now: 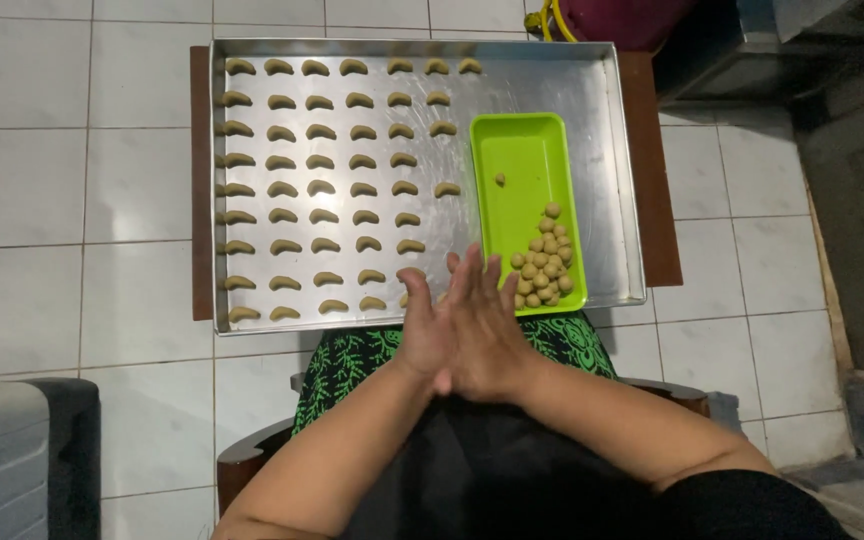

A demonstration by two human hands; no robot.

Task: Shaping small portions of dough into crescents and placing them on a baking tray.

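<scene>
Hands, left and right, pressed palm to palm, lower centre, before metal baking tray on white-tiled floor.

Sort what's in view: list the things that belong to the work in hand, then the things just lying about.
In the work:
- left hand and right hand, pressed palm to palm
- green tray of dough balls
- metal baking tray
- rows of crescent dough pieces

Lying about:
- grey bin, bottom left
- dark red container, top edge
- tiled floor
</scene>
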